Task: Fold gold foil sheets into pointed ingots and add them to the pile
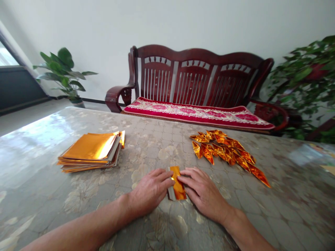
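A folded strip of gold foil paper (178,185) with a silvery backing lies on the table between my two hands. My left hand (149,191) presses its fingertips against the strip's left side, and my right hand (202,193) lies over its upper right part. To the left stands a stack of gold foil sheets (89,151) with grey-white backing. To the right lies a loose heap of folded, pointed gold foil pieces (222,150), a little beyond my right hand.
The table (157,146) has a glossy, patterned grey-beige cover. Beyond its far edge stand a dark red wooden bench (196,75) with a red cushion (195,113) and potted plants (61,73) (303,80) at both sides.
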`<state>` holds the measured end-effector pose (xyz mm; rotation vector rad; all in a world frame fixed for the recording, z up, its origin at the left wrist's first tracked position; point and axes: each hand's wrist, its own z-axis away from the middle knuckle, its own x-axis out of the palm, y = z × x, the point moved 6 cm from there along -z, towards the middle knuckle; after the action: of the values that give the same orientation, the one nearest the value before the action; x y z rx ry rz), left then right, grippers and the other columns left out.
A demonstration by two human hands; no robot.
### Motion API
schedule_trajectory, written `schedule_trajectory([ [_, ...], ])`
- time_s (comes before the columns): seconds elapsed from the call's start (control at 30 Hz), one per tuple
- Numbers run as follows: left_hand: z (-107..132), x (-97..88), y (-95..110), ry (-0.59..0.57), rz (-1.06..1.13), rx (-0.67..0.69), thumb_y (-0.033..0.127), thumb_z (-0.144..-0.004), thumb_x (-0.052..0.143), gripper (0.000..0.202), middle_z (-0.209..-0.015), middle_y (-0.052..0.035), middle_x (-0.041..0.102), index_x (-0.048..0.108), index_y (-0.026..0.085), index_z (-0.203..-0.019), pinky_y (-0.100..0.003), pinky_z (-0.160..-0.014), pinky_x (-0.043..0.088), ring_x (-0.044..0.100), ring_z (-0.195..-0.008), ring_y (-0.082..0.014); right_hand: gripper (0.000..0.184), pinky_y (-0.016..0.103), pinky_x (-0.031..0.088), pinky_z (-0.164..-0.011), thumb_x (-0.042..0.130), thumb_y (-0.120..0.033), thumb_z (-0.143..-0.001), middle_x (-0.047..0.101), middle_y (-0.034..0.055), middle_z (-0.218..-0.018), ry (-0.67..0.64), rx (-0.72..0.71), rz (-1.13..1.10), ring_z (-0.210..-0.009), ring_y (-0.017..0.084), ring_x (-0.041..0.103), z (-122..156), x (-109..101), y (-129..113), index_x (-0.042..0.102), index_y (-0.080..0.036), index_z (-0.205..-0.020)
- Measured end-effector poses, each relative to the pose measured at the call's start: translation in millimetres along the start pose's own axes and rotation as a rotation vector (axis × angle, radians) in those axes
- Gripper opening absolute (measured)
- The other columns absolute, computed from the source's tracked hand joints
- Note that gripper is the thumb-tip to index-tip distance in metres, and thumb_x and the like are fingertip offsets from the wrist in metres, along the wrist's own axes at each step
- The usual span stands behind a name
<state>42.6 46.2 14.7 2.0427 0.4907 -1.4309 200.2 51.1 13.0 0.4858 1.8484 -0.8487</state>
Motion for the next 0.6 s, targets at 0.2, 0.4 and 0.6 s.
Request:
schedule_trajectory([
  [0.2, -0.1, 1.3, -6.8, 0.033, -0.007, -0.017, 0.004, -0.088, 0.048, 0.038, -0.132, -0.0037, 0.061, 0.062, 0.022, -0.119, -0.04, -0.105, 0.044, 0.055, -0.118, -0.023, 0.038, 0.049, 0.039, -0.107, 0.061, -0.017, -0.091, 0.058, 0.0062, -0.13, -0.004, -0.005, -0.014, -0.122, 0.025, 0.049, 0.2, 0.7, 0.0, 0.063, -0.031, -0.126],
  [0.4, 6.5, -2.4, -5.5, 0.091, -0.165, -0.03, 0.009, -0.09, 0.052, 0.032, -0.136, -0.0043, 0.058, 0.064, 0.024, -0.116, -0.047, -0.108, 0.037, 0.043, -0.131, -0.0291, 0.033, 0.047, 0.042, -0.104, 0.061, -0.02, -0.092, 0.06, 0.0061, -0.127, 0.013, 0.006, 0.0, -0.12, 0.025, 0.051, -0.1, 1.8, -1.0, 0.065, -0.03, -0.123],
  [0.6, 12.4, -2.2, 6.1, -0.013, -0.144, 0.019, 0.016, -0.093, 0.052, 0.021, -0.117, -0.0045, 0.065, 0.062, 0.021, -0.111, -0.039, -0.085, 0.044, 0.056, -0.099, -0.0238, 0.031, 0.046, 0.043, -0.103, 0.06, -0.021, -0.093, 0.06, 0.0067, -0.127, 0.027, 0.017, 0.008, -0.12, 0.025, 0.051, -0.2, 2.8, -2.1, 0.064, -0.028, -0.123],
])
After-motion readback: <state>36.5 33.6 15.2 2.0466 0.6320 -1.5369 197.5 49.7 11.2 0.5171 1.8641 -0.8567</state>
